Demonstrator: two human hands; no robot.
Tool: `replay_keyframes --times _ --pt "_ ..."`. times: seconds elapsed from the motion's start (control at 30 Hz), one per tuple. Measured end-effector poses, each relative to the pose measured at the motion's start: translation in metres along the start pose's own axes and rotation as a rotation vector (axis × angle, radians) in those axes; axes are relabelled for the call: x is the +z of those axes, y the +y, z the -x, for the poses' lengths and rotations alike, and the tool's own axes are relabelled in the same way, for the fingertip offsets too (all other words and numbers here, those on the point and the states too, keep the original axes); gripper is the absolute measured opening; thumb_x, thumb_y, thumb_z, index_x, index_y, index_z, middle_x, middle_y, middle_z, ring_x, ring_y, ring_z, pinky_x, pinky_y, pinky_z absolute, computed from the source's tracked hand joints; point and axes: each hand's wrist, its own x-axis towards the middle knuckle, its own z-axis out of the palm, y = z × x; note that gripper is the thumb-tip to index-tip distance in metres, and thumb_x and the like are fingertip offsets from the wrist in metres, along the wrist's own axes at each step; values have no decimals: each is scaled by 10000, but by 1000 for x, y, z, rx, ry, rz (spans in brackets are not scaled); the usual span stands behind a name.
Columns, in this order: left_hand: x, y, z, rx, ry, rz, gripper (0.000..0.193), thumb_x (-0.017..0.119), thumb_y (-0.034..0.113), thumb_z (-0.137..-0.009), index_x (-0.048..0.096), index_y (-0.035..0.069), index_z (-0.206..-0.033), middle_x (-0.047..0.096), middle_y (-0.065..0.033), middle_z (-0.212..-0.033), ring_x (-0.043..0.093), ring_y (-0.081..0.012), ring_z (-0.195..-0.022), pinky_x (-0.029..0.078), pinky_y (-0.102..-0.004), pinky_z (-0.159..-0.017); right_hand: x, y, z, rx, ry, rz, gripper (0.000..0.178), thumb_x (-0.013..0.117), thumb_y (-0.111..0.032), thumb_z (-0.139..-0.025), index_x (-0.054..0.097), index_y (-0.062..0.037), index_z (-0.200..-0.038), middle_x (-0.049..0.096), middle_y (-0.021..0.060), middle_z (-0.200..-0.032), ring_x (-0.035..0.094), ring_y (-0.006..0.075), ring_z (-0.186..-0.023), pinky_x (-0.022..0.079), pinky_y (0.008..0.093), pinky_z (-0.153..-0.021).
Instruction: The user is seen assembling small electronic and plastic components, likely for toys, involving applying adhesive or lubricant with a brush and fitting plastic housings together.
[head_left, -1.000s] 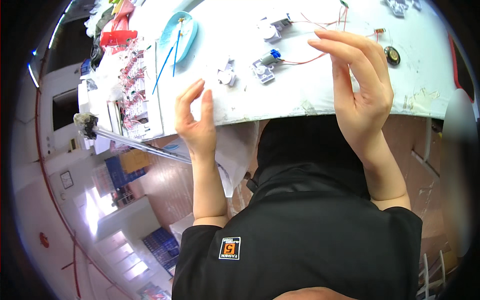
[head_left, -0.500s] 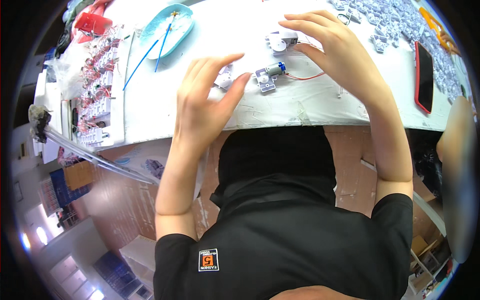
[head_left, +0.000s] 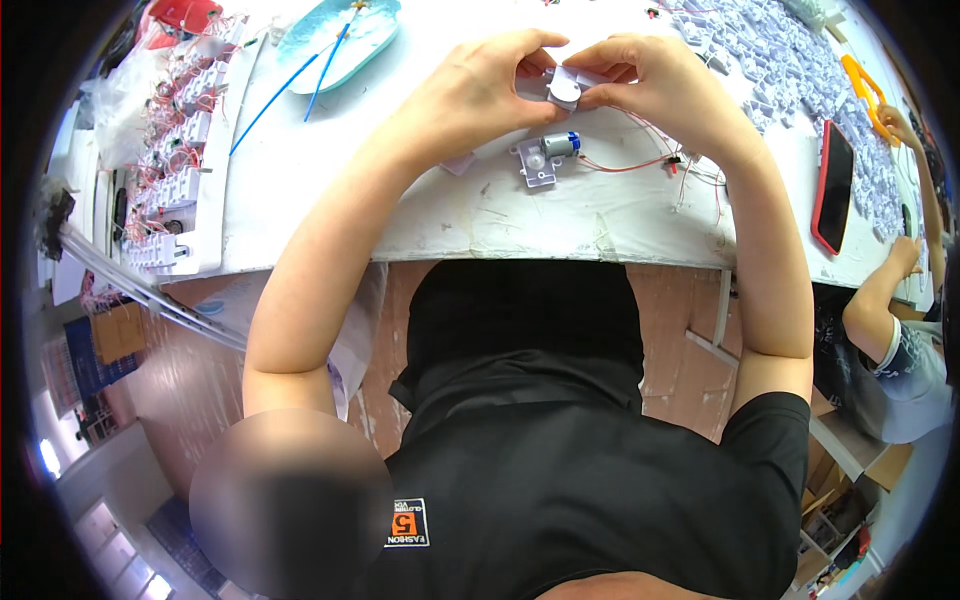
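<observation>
Between both hands is a small white plastic gear housing [head_left: 563, 90] with a round white disc on it. My left hand [head_left: 492, 85] grips it from the left, thumb below and fingers curled above. On the other side my right hand [head_left: 650, 85] pinches it between thumb and fingers. Just below, on the table, lies another white gear housing [head_left: 538, 170] with a silver and blue motor [head_left: 558, 145] attached. Red wires [head_left: 625, 167] run right from that motor. Near my left wrist, part of a white plastic piece [head_left: 459, 163] shows; my arm covers the rest.
A light-blue tray [head_left: 365, 60] with two blue sticks [head_left: 325, 80] stands at the far left. Wired white assemblies [head_left: 180, 185] line the left edge. White parts [head_left: 770, 90] are heaped at the right, by a red-framed phone [head_left: 833, 188]. Another person's arm [head_left: 880, 285] reaches in there.
My hands have come together and lifted the upper gear housing, which lay on the table before. My left hand moved up and right. A co-worker's arms now show at the right.
</observation>
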Motion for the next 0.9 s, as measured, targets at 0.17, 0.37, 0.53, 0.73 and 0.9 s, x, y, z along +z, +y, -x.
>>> replay_keyframes --times 0.17,0.37,0.53,0.73,0.9 --pt "1 0 0 46 13 -33 604 808 112 -765 604 -8 -1321 722 -194 -1079 712 -281 -1014 563 -358 -920 -4 9 -3 2 -58 -110 319 738 -51 -889 700 26 -1196 748 132 -1073 715 174 -1004 558 290 -931" --pt "4 -4 1 100 34 -28 598 806 111 -763 607 -18 -1312 724 -205 -1072 717 -293 -1005 569 -366 -904 -2 9 1 -72 -11 -2 345 727 -60 -895 685 11 -1230 740 110 -1048 717 194 -975 559 304 -909" --pt "9 -3 -2 224 113 -139 584 804 125 -761 613 -43 -1286 721 -215 -1073 716 -313 -999 571 -376 -882 6 -14 11 -291 108 253 388 752 -89 -842 688 6 -1213 719 121 -973 705 240 -924 551 329 -874" --pt "11 -7 -2 284 168 -227 582 800 149 -774 607 -41 -1290 718 -213 -1084 711 -328 -1008 569 -374 -879 1 -24 3 -182 53 317 373 741 -80 -821 699 15 -1180 725 136 -996 707 249 -917 553 332 -866" --pt "14 -9 -2 217 157 -155 572 798 169 -795 604 -32 -1294 716 -211 -1081 710 -321 -1008 569 -371 -881 -14 -2 -8 -36 -60 148 408 756 -106 -852 684 17 -1234 735 150 -1134 719 227 -1030 555 323 -936"
